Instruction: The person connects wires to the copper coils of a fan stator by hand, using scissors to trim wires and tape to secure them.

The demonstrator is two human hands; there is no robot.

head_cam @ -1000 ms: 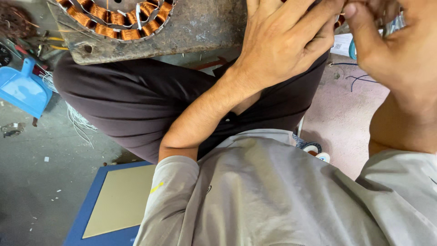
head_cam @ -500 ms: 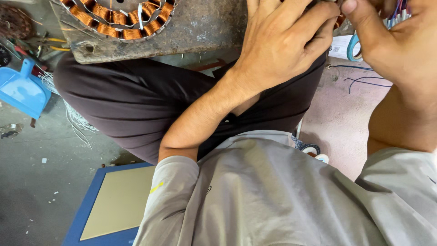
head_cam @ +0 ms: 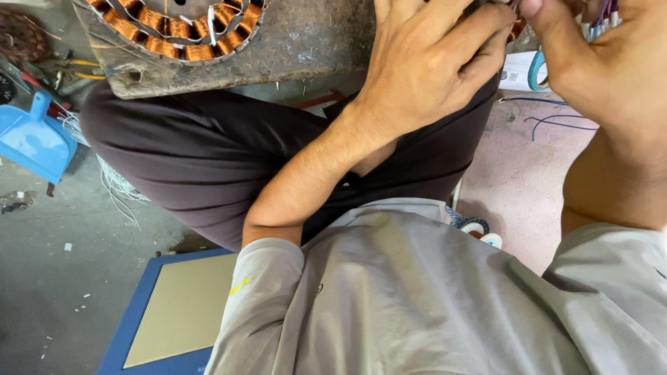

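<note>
My left hand (head_cam: pixel 431 62) lies at the top centre with its fingers curled over something at the frame's upper edge that I cannot make out. My right hand (head_cam: pixel 604 62) is beside it at the top right, thumb pressed toward the left fingertips. A bundle of coloured wires (head_cam: pixel 606 12) shows between its fingers. A sliver of copper winding (head_cam: pixel 515 29) peeks out between the two hands. A round stator with copper coils (head_cam: pixel 174 31) rests on a worn board (head_cam: pixel 299 48) across my dark-trousered lap, left of my left hand.
A blue dustpan (head_cam: pixel 31 135) and loose white wire strands (head_cam: pixel 118 184) lie on the grey floor at left. A blue-framed tan panel (head_cam: pixel 174 312) is at the bottom left. Thin blue wires (head_cam: pixel 549 119) and a teal ring (head_cam: pixel 536 69) lie on the pink mat at right.
Both hands stay close together at the top edge. The view has shifted slightly, and nothing else has visibly moved.
</note>
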